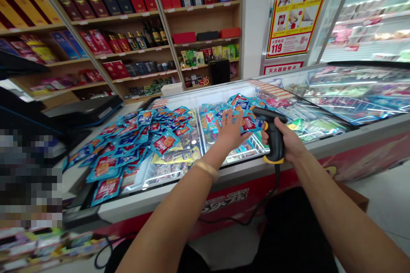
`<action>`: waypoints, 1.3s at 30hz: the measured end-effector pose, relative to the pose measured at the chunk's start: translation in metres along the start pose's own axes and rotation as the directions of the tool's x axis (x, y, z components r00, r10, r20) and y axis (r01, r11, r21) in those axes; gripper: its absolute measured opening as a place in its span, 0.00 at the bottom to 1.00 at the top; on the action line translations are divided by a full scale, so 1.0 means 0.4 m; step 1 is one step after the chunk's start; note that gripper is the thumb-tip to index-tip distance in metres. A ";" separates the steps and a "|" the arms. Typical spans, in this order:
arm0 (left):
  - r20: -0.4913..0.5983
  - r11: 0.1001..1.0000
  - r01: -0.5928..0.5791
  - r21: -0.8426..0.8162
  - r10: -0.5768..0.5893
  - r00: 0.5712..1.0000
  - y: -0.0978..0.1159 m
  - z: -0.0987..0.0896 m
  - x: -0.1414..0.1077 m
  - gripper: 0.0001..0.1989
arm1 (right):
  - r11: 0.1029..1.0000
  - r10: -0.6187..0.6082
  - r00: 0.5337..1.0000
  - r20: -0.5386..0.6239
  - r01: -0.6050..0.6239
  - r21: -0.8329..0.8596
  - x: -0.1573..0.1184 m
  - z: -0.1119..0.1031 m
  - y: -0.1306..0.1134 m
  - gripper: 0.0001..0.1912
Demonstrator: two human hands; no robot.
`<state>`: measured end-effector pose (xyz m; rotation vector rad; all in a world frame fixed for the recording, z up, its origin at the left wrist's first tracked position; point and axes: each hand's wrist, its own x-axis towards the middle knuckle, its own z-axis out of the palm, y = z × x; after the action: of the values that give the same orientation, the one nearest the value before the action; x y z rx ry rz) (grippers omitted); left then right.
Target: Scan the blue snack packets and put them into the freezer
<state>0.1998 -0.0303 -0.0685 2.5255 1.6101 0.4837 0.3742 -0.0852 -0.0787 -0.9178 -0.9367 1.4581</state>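
Observation:
My right hand (290, 138) is wrapped round the grip of a black and yellow barcode scanner (274, 136), its head pointing left over the freezer's glass top. A cable hangs from the scanner's base. My left hand (229, 131) is held out with fingers spread, a bracelet on its wrist. Just beyond its fingers lies a small heap of blue and red snack packets (240, 101); whether the fingertips touch them I cannot tell. A larger pile of the same packets (137, 132) covers the glass to the left.
Under the glass of the chest freezer (179, 190) are yellow and other wrapped goods. Shelves of boxes and bottles (153, 32) stand behind. A dark device (89, 111) sits at the left, and a red and yellow poster (297, 13) hangs at the back. The scanner's cable (237, 222) loops below the freezer's edge.

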 end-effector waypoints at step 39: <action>0.104 -0.054 0.089 -0.995 -0.506 0.857 -0.339 -0.154 -0.330 0.21 | 0.992 0.087 0.944 0.317 -0.054 -0.110 -0.028 0.332 0.132 0.29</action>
<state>0.0116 -0.0952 -0.0726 0.8913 1.0289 1.3790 0.2325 -0.1073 -0.0761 -0.8048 -1.2371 1.6671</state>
